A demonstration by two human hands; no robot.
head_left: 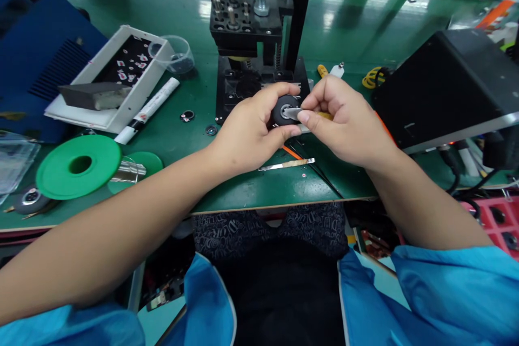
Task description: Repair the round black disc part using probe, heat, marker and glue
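My left hand (247,132) is closed round a dark, round part (279,113) with a pale ring-shaped centre, holding it between thumb and fingers in front of the black press. My right hand (344,119) pinches a small knife (292,113) with a flat grey blade; a yellow handle shows beneath the fingers. The blade's tip lies over the part's centre, and I cannot tell whether it touches. Below the hands, a thin metal strip with a tan middle (290,164) lies on the green bench, near dark tweezers (324,179).
The black press (251,38) stands behind my hands. At left are a white box (121,30), a marker (152,105), a green spool (97,173) and a clear cup (178,57). Two small round parts (187,115) lie left of the press. A black equipment box (446,92) stands right.
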